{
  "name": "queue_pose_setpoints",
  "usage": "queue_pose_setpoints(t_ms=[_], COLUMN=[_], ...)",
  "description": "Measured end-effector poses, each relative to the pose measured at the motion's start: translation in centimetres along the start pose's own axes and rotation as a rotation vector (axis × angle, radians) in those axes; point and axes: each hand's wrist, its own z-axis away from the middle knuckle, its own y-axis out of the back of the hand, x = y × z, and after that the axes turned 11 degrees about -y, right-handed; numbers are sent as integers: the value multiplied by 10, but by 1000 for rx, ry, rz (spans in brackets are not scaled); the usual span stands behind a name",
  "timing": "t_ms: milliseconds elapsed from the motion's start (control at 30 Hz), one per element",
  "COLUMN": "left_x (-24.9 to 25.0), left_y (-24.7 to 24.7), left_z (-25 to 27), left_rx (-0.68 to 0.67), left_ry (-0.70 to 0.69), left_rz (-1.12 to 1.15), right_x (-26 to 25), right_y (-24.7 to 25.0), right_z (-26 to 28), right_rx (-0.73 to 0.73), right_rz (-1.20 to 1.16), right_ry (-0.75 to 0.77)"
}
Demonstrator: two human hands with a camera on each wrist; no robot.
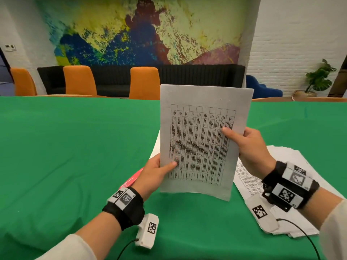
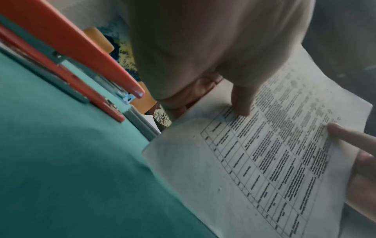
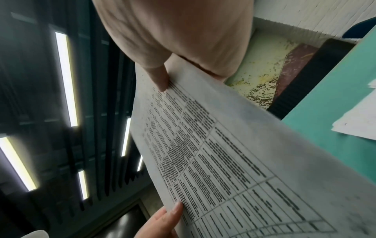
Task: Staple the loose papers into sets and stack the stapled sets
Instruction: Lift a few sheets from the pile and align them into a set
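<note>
Hands [image 1: 154,173] [image 1: 249,147] pinch printed sheets [image 1: 202,139]; only left-wrist view shows whole red stapler [image 2: 77,64].

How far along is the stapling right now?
Done: no finished set is clearly visible. In hand: the left hand and right hand hold one batch of papers upright over the green table. Left: the stapler lies untouched, and a loose pile waits on the right.

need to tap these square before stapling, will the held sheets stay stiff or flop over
Probably floppy: the sheets already bow along the bottom edge although the left hand and right hand hold both sides. They look thin and light, so a one-handed grip would likely let them droop.
</note>
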Motion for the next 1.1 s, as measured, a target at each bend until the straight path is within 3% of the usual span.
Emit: queue_pose_setpoints(t_ms=[167, 300, 467, 600, 733, 933, 1100], left_x=[8, 44, 106, 134, 122, 111, 117], left_y=[8, 38, 89, 87, 68, 69, 69], left_z=[-3, -11, -27, -30, -28, -27, -26], left_rx=[-12, 105, -73, -273, -390, -417, -454], left_ry=[32, -106, -346, -387, -428, -383, -386], left_rz=[5, -61, -792, -1179, -1424, -1458, -1370], right_x=[2, 4, -1, -3, 17, 18, 3], right_y=[-5, 0, 37, 38, 16, 15, 16], right_z=[3, 5, 5, 12, 20, 23, 15], right_rx=[34, 3, 15, -143, -99, -73, -15], right_rz=[-52, -187, -154, 219, 239, 328, 728], right_ry=[62, 62, 65, 21, 50, 239, 473])
